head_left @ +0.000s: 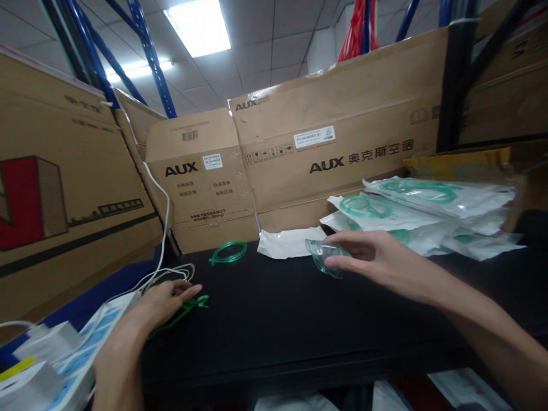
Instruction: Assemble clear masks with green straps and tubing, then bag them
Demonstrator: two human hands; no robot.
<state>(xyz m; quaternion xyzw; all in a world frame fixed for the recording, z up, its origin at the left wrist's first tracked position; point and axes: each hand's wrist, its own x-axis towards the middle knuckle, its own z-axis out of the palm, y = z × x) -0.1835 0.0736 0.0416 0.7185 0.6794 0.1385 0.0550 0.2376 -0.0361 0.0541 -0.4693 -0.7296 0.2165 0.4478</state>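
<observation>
A clear, green-tinted plastic mask [326, 258] is pinched between the thumb and fingers of my right hand [363, 251], held over the black table. At the left, my left hand [166, 302] is curled low over the table with a thin green strap [184, 311] coming out from beneath it. Part of that strap and some of the left fingers are hidden. A coil of green tubing [230, 252] lies on the table between the hands, toward the back. Behind the mask lies a flat white packet [291, 242].
Sealed white-and-clear pouches [428, 200] with green tubing are stacked at the right. A white power strip [92, 342] with plugs and white cables [165, 228] occupies the left. Cardboard panels [334, 131] wall in the back and left of the black table [265, 319].
</observation>
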